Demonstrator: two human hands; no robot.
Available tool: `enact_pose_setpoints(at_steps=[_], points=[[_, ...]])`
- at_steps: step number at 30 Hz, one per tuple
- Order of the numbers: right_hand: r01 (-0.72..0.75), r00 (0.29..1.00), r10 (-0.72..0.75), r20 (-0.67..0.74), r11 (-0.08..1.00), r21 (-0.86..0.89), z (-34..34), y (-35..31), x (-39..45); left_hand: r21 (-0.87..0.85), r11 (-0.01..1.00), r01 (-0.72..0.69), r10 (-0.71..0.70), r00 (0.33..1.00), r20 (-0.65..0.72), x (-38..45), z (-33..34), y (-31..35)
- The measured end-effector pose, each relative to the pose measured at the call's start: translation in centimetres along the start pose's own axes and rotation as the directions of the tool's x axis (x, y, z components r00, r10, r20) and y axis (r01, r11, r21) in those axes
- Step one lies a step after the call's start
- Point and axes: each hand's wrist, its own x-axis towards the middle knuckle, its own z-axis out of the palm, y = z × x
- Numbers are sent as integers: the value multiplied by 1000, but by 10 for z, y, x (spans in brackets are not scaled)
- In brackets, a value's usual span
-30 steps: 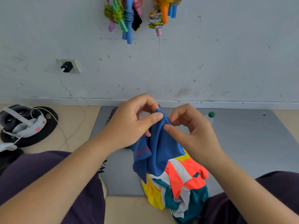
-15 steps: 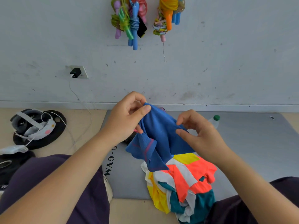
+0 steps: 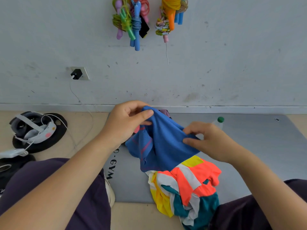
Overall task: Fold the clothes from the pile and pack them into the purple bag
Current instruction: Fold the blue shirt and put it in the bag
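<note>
A blue garment (image 3: 163, 145) with thin pink stripes hangs between my hands above the grey mat (image 3: 259, 143). My left hand (image 3: 126, 122) pinches its upper left edge between thumb and fingers. My right hand (image 3: 211, 140) pinches its right edge, lower and further right. Under the blue cloth lies a pile of clothes (image 3: 186, 188) in orange, white, yellow and teal. A small purple patch, probably the purple bag (image 3: 165, 112), peeks out behind the blue garment near the wall; most of it is hidden.
A clear bottle with a green cap (image 3: 219, 122) stands on the mat behind my right hand. At the left a headset (image 3: 33, 128) lies on a black weight plate (image 3: 39, 143), with a white cable to the wall socket (image 3: 78, 73). Jump ropes (image 3: 137, 20) hang on the wall.
My hands have moved apart, spreading the blue garment wider: the left stays high, the right has gone right and down along the edge. The view has shifted slightly.
</note>
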Motion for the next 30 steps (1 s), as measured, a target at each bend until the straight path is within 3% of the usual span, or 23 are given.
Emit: enact_pose_setpoints(at_steps=[3,5,10,14,16,19,21,23,25,27,30], points=[[-55,985,91,149,972,-228,1,14,1,-126,992,-18,8,997,-80,2,-2,1],[-113,987,136,85,966,-231,-4,21,3,-96,995,8,-17,995,-98,4,-4,-3],[-190,960,190,-206,982,19,-25,26,1,89,991,98,-87,989,-119,10,-12,-14],[-183,907,260,-331,952,246,-27,25,0,213,967,143,-133,989,-63,9,-15,-22],[-176,915,258,-311,947,268,-29,25,-1,237,960,148,-138,989,-58,6,-15,-24],[-219,943,233,-237,972,83,-32,26,-3,243,959,147,-138,989,-55,3,-15,-25],[-223,955,246,-165,964,145,-34,24,-7,263,953,152,-142,988,-58,2,-16,-25],[-187,975,219,-29,889,419,-36,20,-12,280,944,174,-171,985,-36,-1,-20,-22],[-204,978,177,110,698,686,-37,17,-17,225,955,193,-215,973,78,-5,-24,-17],[-238,970,189,154,590,772,-36,13,-21,123,966,226,-246,951,188,-9,-26,-10],[-234,960,259,110,517,823,-41,13,-22,31,970,239,-241,950,198,-5,-25,-1]])
